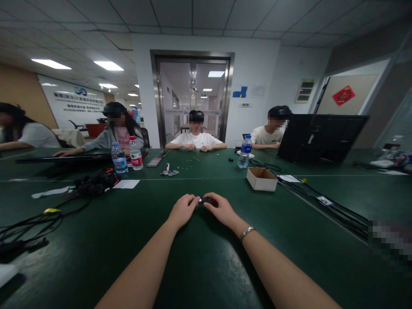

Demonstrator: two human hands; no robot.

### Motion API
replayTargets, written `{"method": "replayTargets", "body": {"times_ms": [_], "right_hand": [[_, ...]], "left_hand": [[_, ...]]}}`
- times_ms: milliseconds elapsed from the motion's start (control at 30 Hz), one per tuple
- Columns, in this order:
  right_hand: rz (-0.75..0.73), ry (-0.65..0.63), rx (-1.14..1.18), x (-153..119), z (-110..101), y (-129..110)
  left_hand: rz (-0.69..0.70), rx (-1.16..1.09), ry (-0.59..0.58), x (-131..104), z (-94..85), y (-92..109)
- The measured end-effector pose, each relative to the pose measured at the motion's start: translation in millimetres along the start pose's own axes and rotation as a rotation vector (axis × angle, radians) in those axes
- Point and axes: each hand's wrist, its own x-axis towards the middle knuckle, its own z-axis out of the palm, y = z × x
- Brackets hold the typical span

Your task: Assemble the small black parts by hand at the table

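Note:
A small black object with a shiny silver end [204,201] is held between my two hands, just above or on the green table [206,257]. The fingertips of my left hand [184,210] pinch its silver end. My right hand [222,208], with a silver bracelet on the wrist, has thumb and fingers closed around the black part. Fingers cover much of the object, so its exact kind cannot be made out. Beyond my hands lie small grey metal-looking pieces [170,172] and scattered tiny bits.
An open cardboard box [262,179] stands to the right, near a water bottle [245,152]. Two bottles, one red-capped [135,154], stand at left. Cables [334,210] run along the right; tangled black gear [93,182] lies left. Several people sit around the table. A monitor [322,137] stands right.

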Motion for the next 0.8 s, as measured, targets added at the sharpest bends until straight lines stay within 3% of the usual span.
{"method": "replayTargets", "body": {"times_ms": [467,600,800], "right_hand": [[-0.172,-0.044,-0.325,-7.5,-1.0,-9.5],[-0.259,-0.116,-0.462,-8.3,-1.0,-16.3],[-0.273,-0.154,-0.62,-12.7,-0.7,-26.4]], "left_hand": [[-0.004,0.011,0.003,1.8,2.7,-2.3],[-0.028,0.01,-0.038,0.1,1.7,-2.1],[0.095,0.025,-0.056,-5.0,0.4,4.3]]}}
